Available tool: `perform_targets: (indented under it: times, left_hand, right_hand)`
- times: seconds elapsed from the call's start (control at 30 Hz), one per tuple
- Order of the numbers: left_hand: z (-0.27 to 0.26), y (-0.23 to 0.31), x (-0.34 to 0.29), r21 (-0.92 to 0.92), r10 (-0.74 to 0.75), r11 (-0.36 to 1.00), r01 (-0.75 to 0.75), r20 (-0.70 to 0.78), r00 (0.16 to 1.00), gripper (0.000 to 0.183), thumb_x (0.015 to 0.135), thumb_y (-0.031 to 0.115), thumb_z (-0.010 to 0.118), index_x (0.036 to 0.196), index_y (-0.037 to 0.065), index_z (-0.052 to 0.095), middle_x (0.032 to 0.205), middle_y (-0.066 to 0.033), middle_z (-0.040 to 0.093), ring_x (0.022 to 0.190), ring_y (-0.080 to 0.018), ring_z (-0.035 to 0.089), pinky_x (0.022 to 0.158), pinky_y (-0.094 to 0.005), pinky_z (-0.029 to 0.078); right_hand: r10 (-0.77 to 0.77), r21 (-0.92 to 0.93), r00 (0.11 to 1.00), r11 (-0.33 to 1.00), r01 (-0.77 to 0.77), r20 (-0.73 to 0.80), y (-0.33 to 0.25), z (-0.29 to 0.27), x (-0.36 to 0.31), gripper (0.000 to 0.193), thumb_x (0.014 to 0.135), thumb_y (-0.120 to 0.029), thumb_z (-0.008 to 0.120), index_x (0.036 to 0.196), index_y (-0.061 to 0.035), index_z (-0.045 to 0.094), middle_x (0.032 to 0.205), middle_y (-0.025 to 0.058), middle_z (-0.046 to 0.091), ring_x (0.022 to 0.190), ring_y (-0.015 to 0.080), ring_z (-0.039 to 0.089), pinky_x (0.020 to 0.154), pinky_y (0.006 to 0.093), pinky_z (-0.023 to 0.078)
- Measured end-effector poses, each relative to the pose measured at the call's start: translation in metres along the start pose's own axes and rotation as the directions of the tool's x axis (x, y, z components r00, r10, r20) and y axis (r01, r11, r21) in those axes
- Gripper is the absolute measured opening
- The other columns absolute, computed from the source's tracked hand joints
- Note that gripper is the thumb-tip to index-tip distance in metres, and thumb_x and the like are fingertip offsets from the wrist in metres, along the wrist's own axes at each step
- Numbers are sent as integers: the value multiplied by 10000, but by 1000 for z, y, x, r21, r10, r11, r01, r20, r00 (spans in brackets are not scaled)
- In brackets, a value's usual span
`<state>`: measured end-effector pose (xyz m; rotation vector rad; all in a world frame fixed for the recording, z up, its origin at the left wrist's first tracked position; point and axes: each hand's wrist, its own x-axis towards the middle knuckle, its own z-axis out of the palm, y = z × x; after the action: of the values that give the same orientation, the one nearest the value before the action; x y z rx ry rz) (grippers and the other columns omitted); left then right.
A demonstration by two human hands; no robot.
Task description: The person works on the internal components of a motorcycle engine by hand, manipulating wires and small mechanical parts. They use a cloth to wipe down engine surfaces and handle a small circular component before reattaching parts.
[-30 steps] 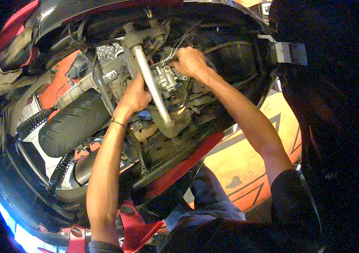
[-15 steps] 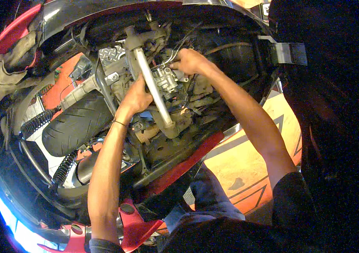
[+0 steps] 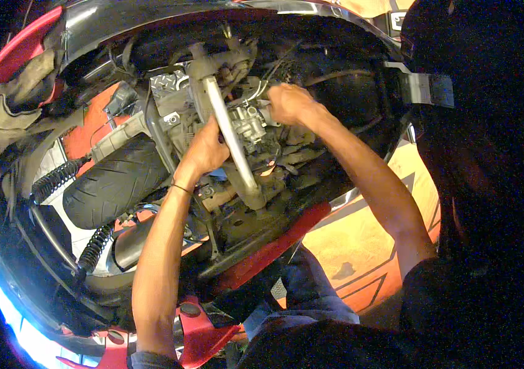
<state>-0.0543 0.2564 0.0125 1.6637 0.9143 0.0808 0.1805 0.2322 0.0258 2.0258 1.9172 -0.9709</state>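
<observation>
A knobbly silvery engine part (image 3: 250,126) sits uncovered; just left of it slants a smooth metal tube (image 3: 230,132).

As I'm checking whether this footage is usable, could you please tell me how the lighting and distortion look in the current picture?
Head view: warm light on the yellow-orange floor; bluish-white glare at lower left; a bright highlight along the metal tube; deep, grainy darkness at right; the black body panel looks bowed, perhaps partly from the fisheye.
</observation>
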Motion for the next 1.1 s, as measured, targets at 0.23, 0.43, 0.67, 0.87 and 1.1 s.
perform_targets:
  times: [0.23, 0.43, 0.67, 0.87, 1.1]
  left_hand:
    - [1, 7, 2, 72, -6, 997, 8, -23, 1000, 729, 724, 64, 672, 1355, 5, 312, 1074, -246, 618, 1009, -363, 607, 881, -405, 464]
    - [-3, 6, -1, 74, -17, 997, 18, -12, 1000, 703, 728, 99, 684, 1330, -1, 336, 1121, -270, 592, 1060, -397, 577, 916, -422, 450]
    - [-8, 20, 9, 123, -134, 985, 125, 68, 989, 451, 727, 148, 688, 1101, -33, 517, 956, -279, 622, 936, -431, 601, 805, -446, 480]
    - [-7, 5, 11, 191, -45, 981, 36, 44, 998, 294, 772, 231, 654, 960, 7, 623, 911, -240, 648, 856, -405, 624, 752, -452, 501]
    - [-5, 5, 11, 111, -73, 991, 71, 17, 997, 665, 741, 107, 654, 1333, 36, 361, 946, -293, 626, 888, -460, 602, 789, -493, 488]
  right_hand:
    - [102, 151, 994, 984, -97, -30, 9, 12, 8, 354, 821, -373, 648, 935, -40, 690, 877, 239, 656, 851, 386, 644, 771, 456, 507]
    - [174, -23, 981, 984, -176, -83, -11, 6, 9, 305, 830, -326, 596, 934, -50, 672, 956, 200, 671, 858, 363, 664, 749, 441, 544]
    - [284, 35, 959, 958, -284, 0, -18, 0, 6, 271, 814, -184, 525, 924, -10, 702, 986, 241, 658, 908, 377, 659, 799, 455, 537]
    - [368, 43, 930, 929, -367, -1, -35, -4, 6, 280, 802, -198, 545, 926, 3, 696, 990, 251, 652, 920, 384, 651, 820, 445, 526]
    - [485, 300, 874, 835, -461, -8, -26, 3, 2, 450, 739, -330, 732, 863, 96, 654, 854, 284, 656, 822, 381, 670, 737, 431, 537]
